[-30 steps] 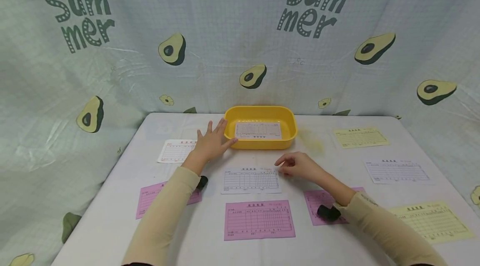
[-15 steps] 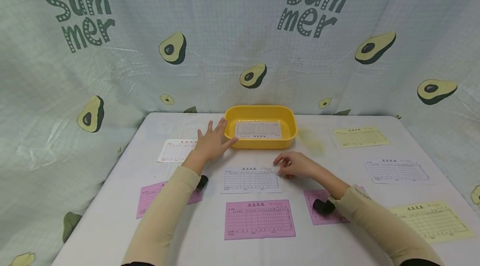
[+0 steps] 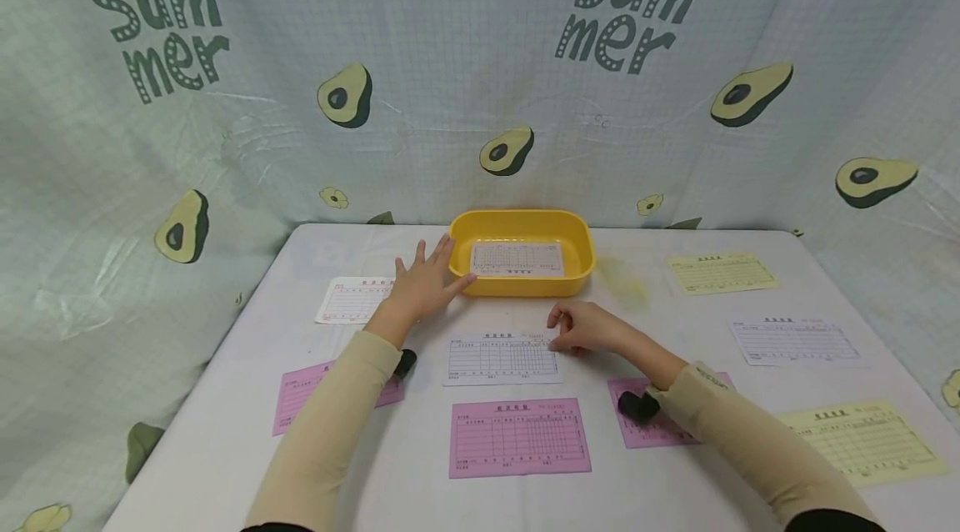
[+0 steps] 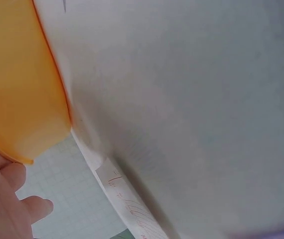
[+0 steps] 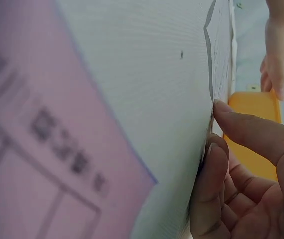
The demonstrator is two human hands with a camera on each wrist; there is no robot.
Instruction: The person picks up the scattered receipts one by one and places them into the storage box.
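My left hand [image 3: 427, 285] reaches out with fingers spread at the left end of a yellow plastic basket [image 3: 522, 288]. In the left wrist view, fingers [image 4: 13, 175] touch the basket's rim. A slip printed with a grid [image 3: 516, 259] lies inside the basket. In front of it, a white receipt slip [image 3: 501, 361] lies flat, and my right hand [image 3: 592, 327] is at its upper right corner. The right wrist view has the thumb [image 5: 231, 117] right at the slip's edge with curled fingers [image 5: 209, 186] close below; I cannot tell whether they pinch it.
Pink slips lie at left [image 3: 300, 386], front centre [image 3: 519, 439] and right [image 3: 637, 432], the outer two partly under the forearms. A red-printed white slip [image 3: 352, 300] is behind the left arm. Yellow slips [image 3: 722, 273] and another white slip [image 3: 795, 342] lie to the right.
My right hand and forearm have shifted slightly left, and the thumb has come to the white receipt slip's corner. The left hand and the basket stay as they were.
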